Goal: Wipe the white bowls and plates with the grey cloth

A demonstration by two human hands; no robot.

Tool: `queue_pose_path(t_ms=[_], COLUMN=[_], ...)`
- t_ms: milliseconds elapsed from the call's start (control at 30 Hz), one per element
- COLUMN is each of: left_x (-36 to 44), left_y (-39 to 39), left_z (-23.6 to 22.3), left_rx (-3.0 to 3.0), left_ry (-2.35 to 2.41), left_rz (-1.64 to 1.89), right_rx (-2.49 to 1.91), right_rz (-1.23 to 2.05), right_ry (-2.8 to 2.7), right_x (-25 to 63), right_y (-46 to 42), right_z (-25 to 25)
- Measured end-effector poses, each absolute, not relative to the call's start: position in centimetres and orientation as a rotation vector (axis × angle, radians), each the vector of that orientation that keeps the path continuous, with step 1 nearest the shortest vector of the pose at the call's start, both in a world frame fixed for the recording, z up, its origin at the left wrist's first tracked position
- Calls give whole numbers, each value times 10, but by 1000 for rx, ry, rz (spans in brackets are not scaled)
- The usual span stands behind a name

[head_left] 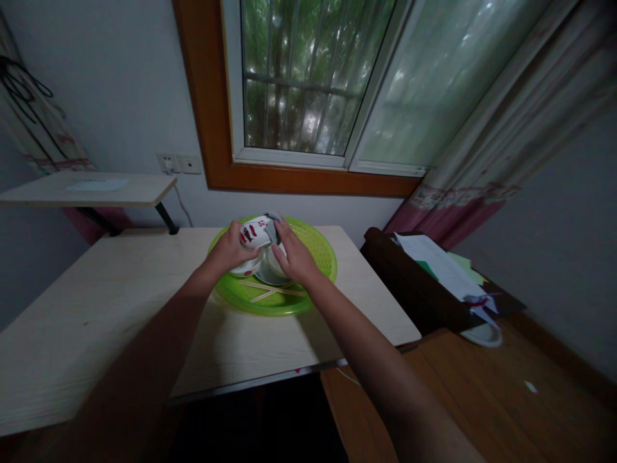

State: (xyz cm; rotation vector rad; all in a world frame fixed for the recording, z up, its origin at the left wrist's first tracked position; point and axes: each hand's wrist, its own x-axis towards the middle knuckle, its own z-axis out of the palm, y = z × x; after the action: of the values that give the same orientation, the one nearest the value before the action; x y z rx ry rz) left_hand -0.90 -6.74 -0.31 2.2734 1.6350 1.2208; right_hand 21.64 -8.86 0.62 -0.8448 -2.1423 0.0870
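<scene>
Window [299,83] above my bench [135,276]: mid-frame, over a green basket [284,310], my left fingers [232,246] clamp a bowl [252,234], its red marks too small to read; my right fingers [288,242] press grey cloth [272,232] against it.

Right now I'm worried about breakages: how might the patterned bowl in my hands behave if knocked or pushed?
The patterned bowl looks hard and ceramic-like, so it is probably stiff and could chip. Its outside seems smooth, so it may slip in a loose grip. With that rounded wall, it might rock or roll if pushed on its side.
</scene>
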Motion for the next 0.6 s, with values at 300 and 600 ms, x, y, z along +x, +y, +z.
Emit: queue_pose_path(t_ms=[300, 600], left_x=[-8, -11], left_y=[-65, -70], left_z=[-7, -4], left_rx=[2383, 2228], left_ry=[1565, 1599], left_rz=[1203, 1275], right_rx=[-725, -893], right_rz=[-86, 318], right_ry=[-2274, -1992], right_x=[208, 226], right_y=[-99, -66], right_z=[16, -12])
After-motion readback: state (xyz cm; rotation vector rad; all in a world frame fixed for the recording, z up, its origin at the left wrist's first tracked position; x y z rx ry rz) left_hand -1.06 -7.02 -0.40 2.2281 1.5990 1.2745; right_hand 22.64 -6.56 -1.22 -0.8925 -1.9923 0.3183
